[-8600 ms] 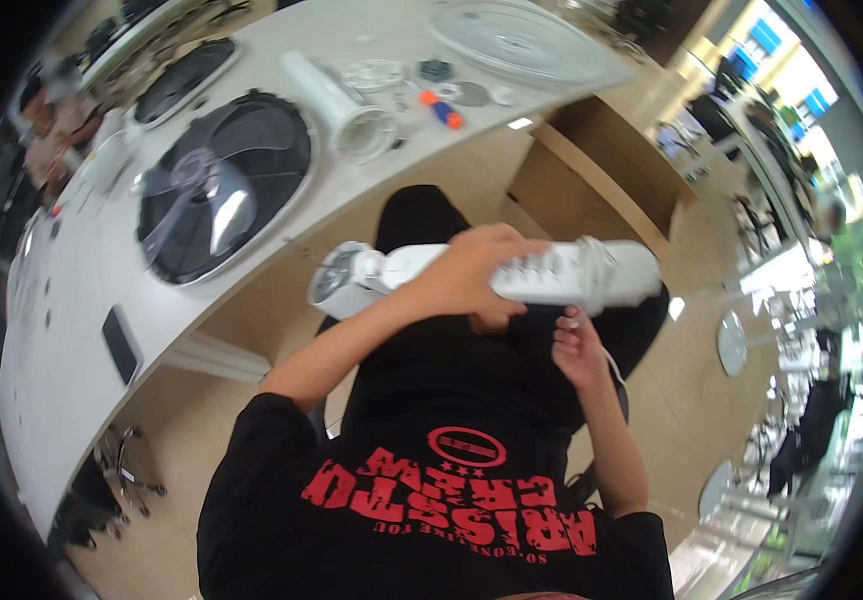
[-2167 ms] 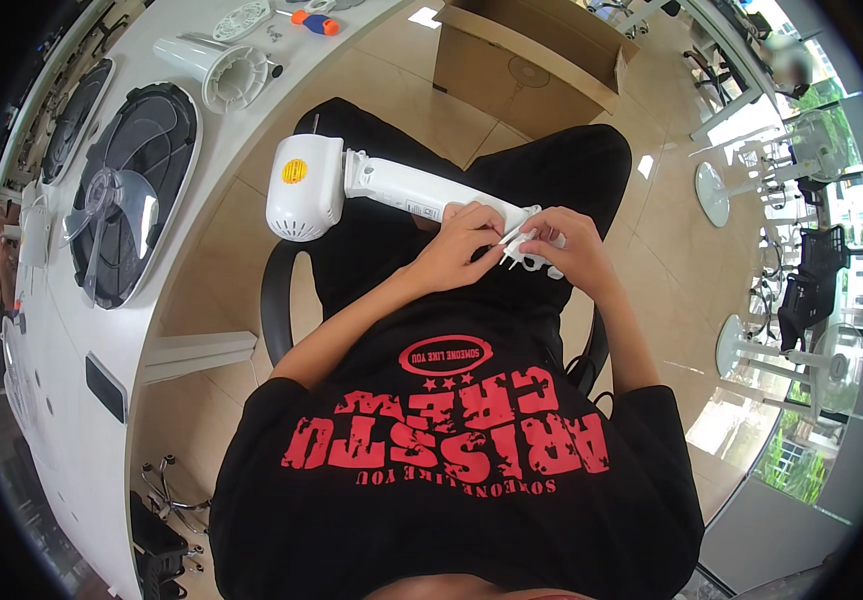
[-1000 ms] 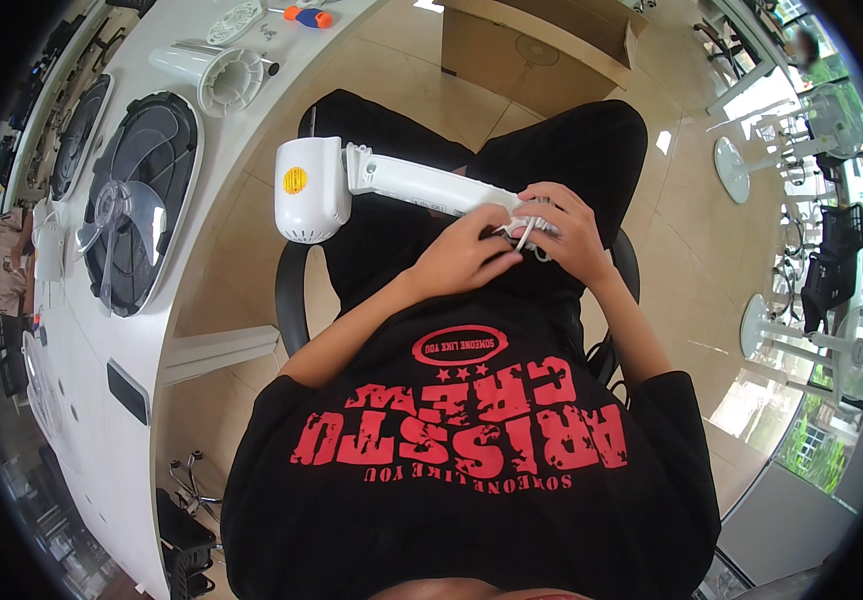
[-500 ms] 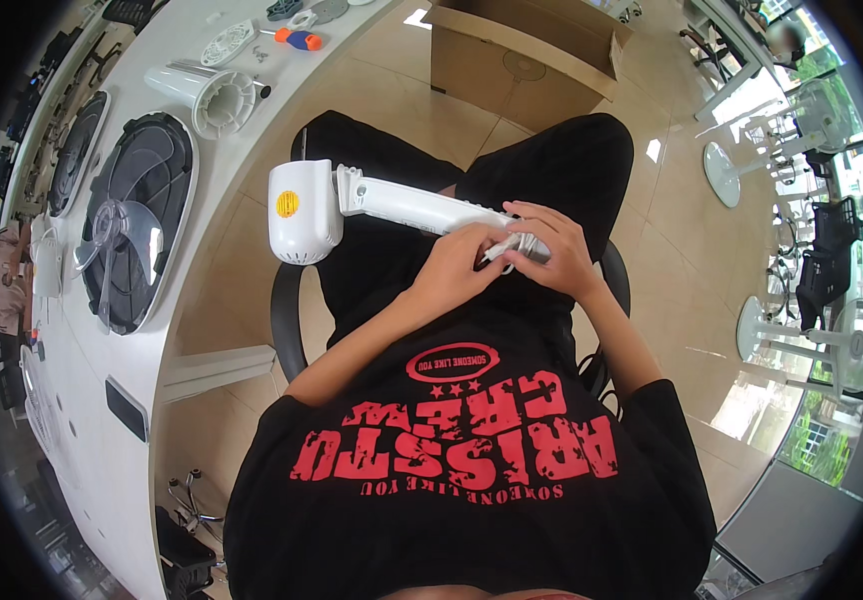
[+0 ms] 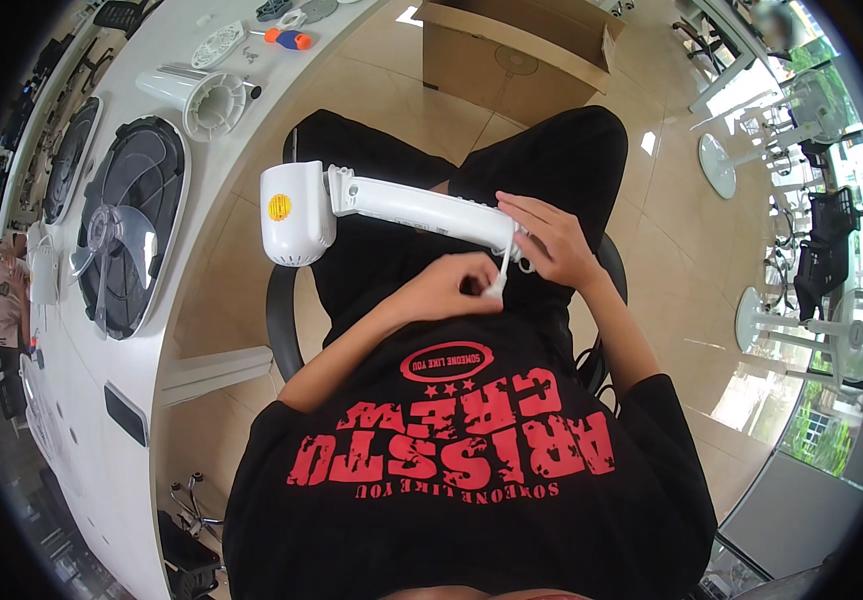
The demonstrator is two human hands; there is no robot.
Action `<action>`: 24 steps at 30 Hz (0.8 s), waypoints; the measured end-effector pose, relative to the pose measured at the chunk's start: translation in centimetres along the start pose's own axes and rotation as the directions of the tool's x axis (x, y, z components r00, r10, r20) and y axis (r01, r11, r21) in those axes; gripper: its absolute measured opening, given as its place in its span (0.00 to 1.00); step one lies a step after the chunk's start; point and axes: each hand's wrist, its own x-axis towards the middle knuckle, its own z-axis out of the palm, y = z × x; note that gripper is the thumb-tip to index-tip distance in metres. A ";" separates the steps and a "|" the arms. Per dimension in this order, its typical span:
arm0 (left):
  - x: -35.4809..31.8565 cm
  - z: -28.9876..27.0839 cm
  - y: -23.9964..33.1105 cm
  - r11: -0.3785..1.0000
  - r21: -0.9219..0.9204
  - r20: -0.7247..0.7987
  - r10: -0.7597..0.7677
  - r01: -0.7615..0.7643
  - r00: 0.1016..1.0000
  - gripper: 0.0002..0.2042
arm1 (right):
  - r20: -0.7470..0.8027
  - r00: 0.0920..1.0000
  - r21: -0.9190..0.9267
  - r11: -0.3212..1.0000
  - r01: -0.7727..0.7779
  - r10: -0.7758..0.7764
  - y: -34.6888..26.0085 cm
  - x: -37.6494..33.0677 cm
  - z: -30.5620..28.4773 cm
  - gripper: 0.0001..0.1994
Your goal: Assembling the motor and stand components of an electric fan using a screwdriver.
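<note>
Across my lap lies a white fan motor unit: a rounded motor housing point(image 5: 295, 222) with a yellow round sticker and a thin metal shaft, joined to a long white neck point(image 5: 417, 212). My left hand point(image 5: 455, 284) is closed in a pinch on the plug end of a white power cord point(image 5: 504, 262), just below the neck. The cord runs up from it to the neck's right end. There my right hand point(image 5: 555, 245) grips the neck's end, fingers over the top; part of the cord bundle is hidden under it.
On the white table point(image 5: 237, 180) at left are transparent fan blades point(image 5: 117, 240) on a black grille, a white fluted tube point(image 5: 214, 105), an orange-and-blue screwdriver point(image 5: 289, 39) and a phone point(image 5: 128, 412). An open cardboard box point(image 5: 492, 75) stands on the floor ahead.
My left hand has moved down and away from my right hand, drawing the cord's plug end out from the neck's end. The motor unit stays on my lap.
</note>
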 end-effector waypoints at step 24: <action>1.3 0.4 -1.6 0.829 0.531 -0.048 0.235 -0.175 0.971 0.16 | 0.214 0.977 -0.112 0.994 0.001 0.024 -0.6 0.2 -2.1 0.37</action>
